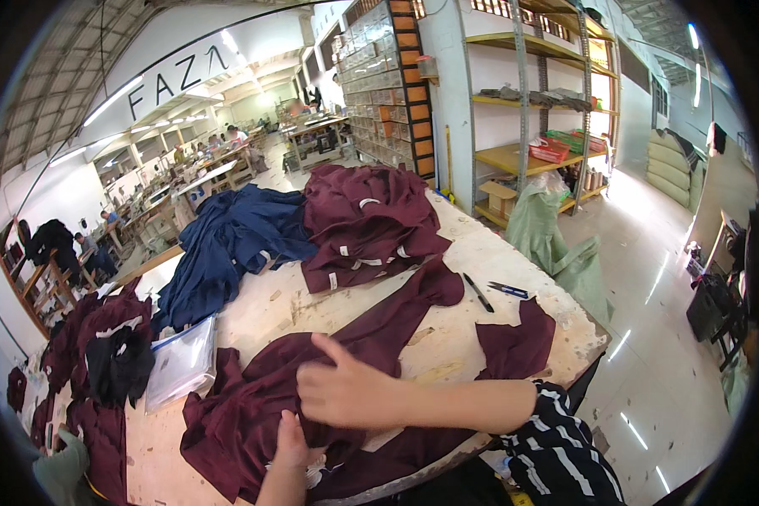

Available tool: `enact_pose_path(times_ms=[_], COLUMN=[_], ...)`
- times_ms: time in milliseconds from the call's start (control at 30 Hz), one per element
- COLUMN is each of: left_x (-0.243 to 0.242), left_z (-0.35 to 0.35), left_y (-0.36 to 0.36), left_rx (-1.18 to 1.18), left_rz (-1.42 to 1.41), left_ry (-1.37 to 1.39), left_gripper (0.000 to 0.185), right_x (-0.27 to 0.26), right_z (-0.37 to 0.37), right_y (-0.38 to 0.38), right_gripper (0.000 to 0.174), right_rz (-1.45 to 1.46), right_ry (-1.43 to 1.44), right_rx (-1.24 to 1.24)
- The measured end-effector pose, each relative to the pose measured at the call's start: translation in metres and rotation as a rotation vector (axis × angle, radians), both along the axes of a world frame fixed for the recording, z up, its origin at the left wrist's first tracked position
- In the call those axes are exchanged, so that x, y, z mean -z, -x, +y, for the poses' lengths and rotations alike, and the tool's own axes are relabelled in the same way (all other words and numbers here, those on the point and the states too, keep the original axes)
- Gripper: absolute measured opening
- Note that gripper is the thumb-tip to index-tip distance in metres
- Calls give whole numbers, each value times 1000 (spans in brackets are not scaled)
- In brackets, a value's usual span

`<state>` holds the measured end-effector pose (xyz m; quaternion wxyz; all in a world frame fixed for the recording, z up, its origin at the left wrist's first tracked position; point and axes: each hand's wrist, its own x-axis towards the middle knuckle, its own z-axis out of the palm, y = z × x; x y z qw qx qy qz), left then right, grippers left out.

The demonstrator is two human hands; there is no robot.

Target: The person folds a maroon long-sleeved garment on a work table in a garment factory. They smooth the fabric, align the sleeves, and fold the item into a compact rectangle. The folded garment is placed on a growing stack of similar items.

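A crumpled maroon garment (246,405) is spread over the tabletop (278,303) in front of me. My right hand (348,389) is over its middle, fingers curled inward and thumb pointing up and away; slight blur hides whether cloth is pinched there. Just below, my left hand (293,446) is against the same garment with its thumb raised. Its other fingers are mostly hidden. A bit of white material (315,471), perhaps a label, shows beside the left hand. One long maroon part (411,297) of the cloth stretches toward the back.
Behind lie a maroon garment pile (373,221) with white labels and a navy pile (240,234). Thread snips (508,290), a black pen (479,293) and a maroon piece (517,341) are right; a clear plastic pouch (183,367) is left. Another person's green sleeve (63,465) shows lower left.
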<state>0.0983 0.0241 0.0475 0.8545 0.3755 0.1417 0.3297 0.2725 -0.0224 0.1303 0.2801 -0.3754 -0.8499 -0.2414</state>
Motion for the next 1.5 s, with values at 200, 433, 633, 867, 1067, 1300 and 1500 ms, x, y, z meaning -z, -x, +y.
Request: enact_pose_path(times_ms=[200,433,633,867,1067,1300,1500], left_x=[14,31,25,33,20,24,5], left_z=[-2,-21,-39,-46,-53,-39,-46], left_y=[15,21,17,12,15,13,16], left_rx=[-219,-151,-105,-20,-164,20,163], left_rz=[175,180,272,224,209,437,488], left_ry=[260,282,225,161,327,-225,-373], left_gripper=[39,44,41,44,43,41,43], right_x=[41,144,16,3,20,18,20], right_z=[81,82,76,-8,-50,-48,-44], right_y=[-110,-256,-156,-41,-40,-14,-21], right_gripper=[53,25,33,31,24,33,29], right_rz=[856,482,608,621,662,804,662], right_ry=[88,463,9,944,1050,873,913], right_rx=[636,1190,315,-125,-217,-37,-26])
